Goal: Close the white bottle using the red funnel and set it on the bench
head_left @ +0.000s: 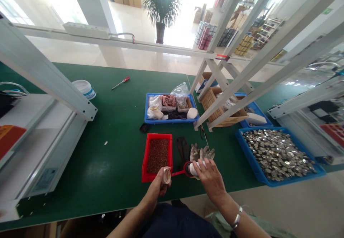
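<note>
Left hand (158, 187) gripped an apparent cap (166, 176); at its 3 o'clock, right hand (211, 180) gripped a white bottle (194, 169), seemingly opened, not yet recapped.

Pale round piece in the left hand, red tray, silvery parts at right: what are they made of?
Pale round piece: possibly plastic, with a light, smooth-looking rim; too small to be sure.
Red tray: likely moulded plastic, judging by its even, saturated colour.
Silvery parts: most likely metal, polished-looking, with bright mirror-like glints.
</note>
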Action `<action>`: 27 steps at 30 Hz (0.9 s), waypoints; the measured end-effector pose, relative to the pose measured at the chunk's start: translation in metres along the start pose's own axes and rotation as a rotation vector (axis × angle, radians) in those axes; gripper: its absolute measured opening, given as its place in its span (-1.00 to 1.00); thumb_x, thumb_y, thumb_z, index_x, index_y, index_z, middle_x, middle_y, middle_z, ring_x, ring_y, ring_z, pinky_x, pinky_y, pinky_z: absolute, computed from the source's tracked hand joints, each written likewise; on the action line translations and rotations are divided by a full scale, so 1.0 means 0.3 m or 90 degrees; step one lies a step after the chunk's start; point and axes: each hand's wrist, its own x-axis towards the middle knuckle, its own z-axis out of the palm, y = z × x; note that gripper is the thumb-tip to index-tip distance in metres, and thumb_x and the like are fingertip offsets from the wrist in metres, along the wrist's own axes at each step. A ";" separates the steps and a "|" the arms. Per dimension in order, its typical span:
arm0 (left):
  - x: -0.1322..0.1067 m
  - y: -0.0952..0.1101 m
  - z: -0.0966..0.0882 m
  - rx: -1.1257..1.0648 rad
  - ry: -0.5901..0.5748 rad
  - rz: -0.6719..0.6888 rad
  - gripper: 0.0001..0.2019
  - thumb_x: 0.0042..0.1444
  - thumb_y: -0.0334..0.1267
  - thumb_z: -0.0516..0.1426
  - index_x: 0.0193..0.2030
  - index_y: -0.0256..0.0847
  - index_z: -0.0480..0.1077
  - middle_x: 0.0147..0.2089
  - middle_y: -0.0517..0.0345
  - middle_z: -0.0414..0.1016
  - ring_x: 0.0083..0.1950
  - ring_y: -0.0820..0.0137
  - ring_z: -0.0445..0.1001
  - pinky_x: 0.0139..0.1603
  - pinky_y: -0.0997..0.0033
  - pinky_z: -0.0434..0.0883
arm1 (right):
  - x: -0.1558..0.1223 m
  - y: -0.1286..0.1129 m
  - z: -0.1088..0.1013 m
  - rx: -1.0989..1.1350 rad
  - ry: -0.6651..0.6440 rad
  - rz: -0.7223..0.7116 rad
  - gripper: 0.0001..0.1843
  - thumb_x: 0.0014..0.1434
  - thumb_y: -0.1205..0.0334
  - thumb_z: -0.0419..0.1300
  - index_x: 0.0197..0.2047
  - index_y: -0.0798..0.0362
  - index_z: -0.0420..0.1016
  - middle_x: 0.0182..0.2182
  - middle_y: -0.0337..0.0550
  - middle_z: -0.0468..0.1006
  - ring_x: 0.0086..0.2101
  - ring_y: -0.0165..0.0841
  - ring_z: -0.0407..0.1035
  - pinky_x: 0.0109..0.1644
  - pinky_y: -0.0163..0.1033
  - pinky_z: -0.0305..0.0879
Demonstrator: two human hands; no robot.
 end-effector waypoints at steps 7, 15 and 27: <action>0.004 -0.008 -0.006 -0.005 -0.010 0.010 -0.19 0.17 0.52 -0.01 0.21 -0.18 0.33 -0.41 0.25 0.45 -0.63 0.61 -0.02 -0.56 0.45 -0.16 | 0.001 -0.005 0.003 -0.018 -0.004 -0.012 -0.61 0.36 0.50 0.05 0.07 0.12 0.63 -0.05 0.00 0.64 0.02 0.02 0.40 0.21 0.09 0.20; 0.001 -0.010 -0.010 -0.005 -0.005 0.016 -0.21 0.19 0.49 0.00 0.21 -0.18 0.35 -0.42 0.25 0.45 -0.64 0.60 0.00 -0.57 0.46 -0.14 | 0.017 -0.015 -0.002 -0.039 -0.018 -0.035 -0.66 0.28 0.52 0.13 0.06 0.20 0.61 -0.06 0.07 0.63 0.00 0.06 0.38 0.20 0.11 0.19; -0.017 0.009 -0.017 -0.013 0.009 0.015 -0.22 0.18 0.47 0.02 0.19 -0.20 0.36 -0.43 0.24 0.43 -0.63 0.58 0.00 -0.56 0.46 -0.13 | 0.036 -0.028 -0.017 -0.091 -0.042 -0.068 -0.63 0.28 0.53 0.05 0.06 0.24 0.56 -0.07 0.13 0.62 -0.03 0.04 0.41 0.19 0.14 0.22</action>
